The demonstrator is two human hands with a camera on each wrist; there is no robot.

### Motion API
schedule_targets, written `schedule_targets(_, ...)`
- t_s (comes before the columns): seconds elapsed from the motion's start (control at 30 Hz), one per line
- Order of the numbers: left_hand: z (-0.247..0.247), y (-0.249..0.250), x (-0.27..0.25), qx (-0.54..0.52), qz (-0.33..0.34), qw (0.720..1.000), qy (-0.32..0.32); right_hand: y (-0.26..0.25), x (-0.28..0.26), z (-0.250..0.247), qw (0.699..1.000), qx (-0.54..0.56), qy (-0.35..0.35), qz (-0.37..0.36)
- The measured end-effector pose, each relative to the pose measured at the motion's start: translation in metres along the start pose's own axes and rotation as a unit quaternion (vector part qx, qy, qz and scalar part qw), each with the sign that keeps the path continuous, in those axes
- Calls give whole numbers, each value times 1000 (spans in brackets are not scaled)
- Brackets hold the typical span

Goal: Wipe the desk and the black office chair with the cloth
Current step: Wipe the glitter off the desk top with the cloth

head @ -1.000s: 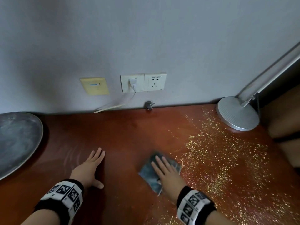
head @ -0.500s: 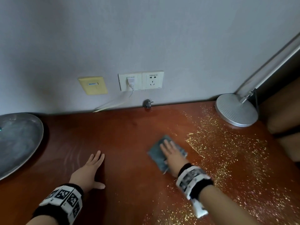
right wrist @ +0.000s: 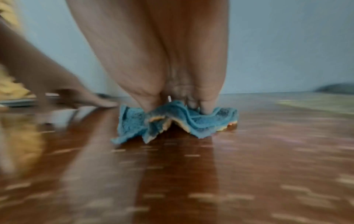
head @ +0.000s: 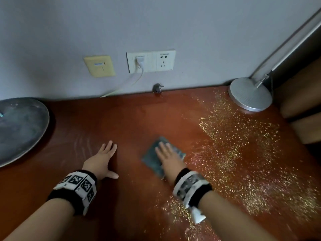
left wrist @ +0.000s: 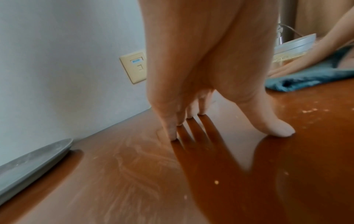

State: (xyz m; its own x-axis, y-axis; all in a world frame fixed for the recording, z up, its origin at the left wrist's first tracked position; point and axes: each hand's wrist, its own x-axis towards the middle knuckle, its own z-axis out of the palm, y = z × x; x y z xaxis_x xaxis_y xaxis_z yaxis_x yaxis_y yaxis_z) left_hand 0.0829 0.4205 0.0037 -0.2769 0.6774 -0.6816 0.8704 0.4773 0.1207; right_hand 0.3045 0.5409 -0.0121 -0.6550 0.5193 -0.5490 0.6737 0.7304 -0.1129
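A blue cloth (head: pixel 152 157) (right wrist: pixel 172 122) (left wrist: pixel 310 78) lies flat on the red-brown desk (head: pixel 132 122), near its middle. My right hand (head: pixel 167 157) presses down on it with straight fingers, palm flat. My left hand (head: pixel 102 160) (left wrist: pixel 201 91) rests flat on the bare desk to the left of the cloth, fingers spread and holding nothing. Gold glitter (head: pixel 243 145) covers the right half of the desk, beginning just right of the cloth. The black office chair is not in view.
A round grey tray (head: pixel 20 129) sits at the desk's left edge. A silver lamp base (head: pixel 250 94) stands in the back right corner. On the wall are sockets (head: pixel 151 61) with a white plug and cable, and a small metal fitting (head: pixel 157 88) at the desk's back edge.
My right hand slid the cloth away towards the wall and right, then back towards me and left. The left hand has stayed in place.
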Motion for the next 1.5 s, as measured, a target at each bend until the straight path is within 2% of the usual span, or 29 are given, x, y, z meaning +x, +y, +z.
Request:
schedule_targets(0.1,13,6,-11,-1,7,1000,0,65,-8,-15,994,1,-27,105)
schedule_targets(0.17,18,11,-16,6,5,1000,5,67,-11,-17,994,19,-29,107)
schedule_targets(0.23,20,16,-17,12,-1,1000,8,28,-12,-11,998,18,-32,51)
schedule_targets(0.33,24,21,-23,12,-15,1000,2,-41,-16,5,995,-5,-55,-82)
schedule_targets(0.4,33,22,-33,8,-26,1000,7,-43,-15,9,995,-11,-34,-98)
schedule_targets(0.5,56,20,-53,-5,-42,999,10,4,-15,-4,999,-6,6,-41)
schedule_targets(0.6,80,17,-76,-24,-54,998,12,36,-8,-23,999,14,-14,27)
schedule_targets(0.7,91,17,-90,-27,-70,997,20,-3,-1,-27,999,16,-26,-16)
schedule_targets(0.8,93,16,-94,-23,-74,997,27,-85,-14,4,988,-18,-57,-140)
schedule_targets(0.87,93,13,-93,-18,-74,997,31,-128,-29,28,982,-10,-79,-170)
schedule_targets(0.97,93,11,-94,-15,-71,997,28,-127,-39,43,992,18,-39,-117)
schedule_targets(1.07,89,18,-95,-21,-49,998,19,-64,-45,33,998,48,39,-4)
schedule_targets(1.17,88,30,-94,-35,-23,999,9,19,-49,22,990,2,24,139)
schedule_targets(1.23,90,35,-92,-29,-13,999,3,49,-45,21,982,11,21,189)
schedule_targets(1.27,90,37,-93,-24,-12,1000,0,49,-42,23,981,23,24,191)
schedule_targets(1.33,89,39,-92,-10,-13,1000,-4,13,-39,30,991,9,27,132)
schedule_targets(1.43,85,39,-91,13,-16,1000,-13,-77,-51,53,998,-14,-16,-64)
schedule_targets(1.47,84,38,-91,23,-17,999,-16,-95,-57,57,994,-14,-32,-102)
schedule_targets(1.5,83,37,-91,31,-16,999,-18,-101,-60,56,993,-10,-32,-109)
